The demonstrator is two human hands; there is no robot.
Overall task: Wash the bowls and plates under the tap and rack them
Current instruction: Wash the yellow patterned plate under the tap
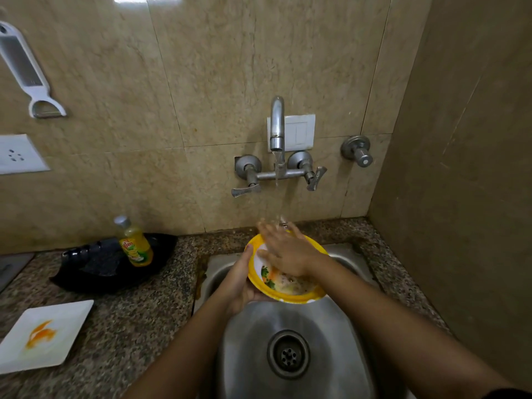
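1. While water runs from the chrome wall tap (277, 125), the left hand (237, 283) grasps the yellow-rimmed round printed bowl (290, 298), thumb over the rim, palm under it.
2. Right hand (285, 251): fingers straight, released, flat inside the bowl, fingertips under the stream.
3. Bowl tilted above the round steel sink (288, 318).
4. Well left of the left fingers, on the counter: white square plate smeared orange (57, 321) and yellow soap bottle (135, 246).

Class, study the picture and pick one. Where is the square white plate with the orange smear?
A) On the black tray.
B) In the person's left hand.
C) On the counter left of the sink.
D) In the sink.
C: the square white plate lies on the counter left of the sink; the left hand holds the yellow-rimmed bowl instead.
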